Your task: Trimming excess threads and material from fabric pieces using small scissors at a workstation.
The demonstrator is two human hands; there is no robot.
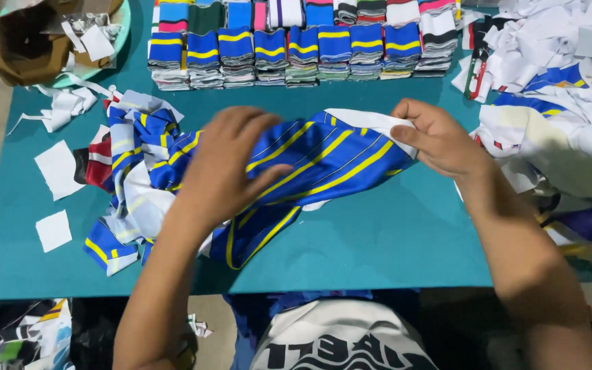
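Mid-table, toward the front edge, the left hand (231,168) presses flat on the blue yellow-striped cloth piece (316,161) while the right hand (433,137) pinches its white end, best pulled taut for smoothing.

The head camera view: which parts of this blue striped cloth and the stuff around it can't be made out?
- Blue and yellow striped cloth: its middle-left lies under the left hand, which is motion-blurred.
- Right hand: its fingers curl into the white edge, tips hidden.
- Folded stacks: back row cut by the top edge.
- Brown bag: contents unclear.
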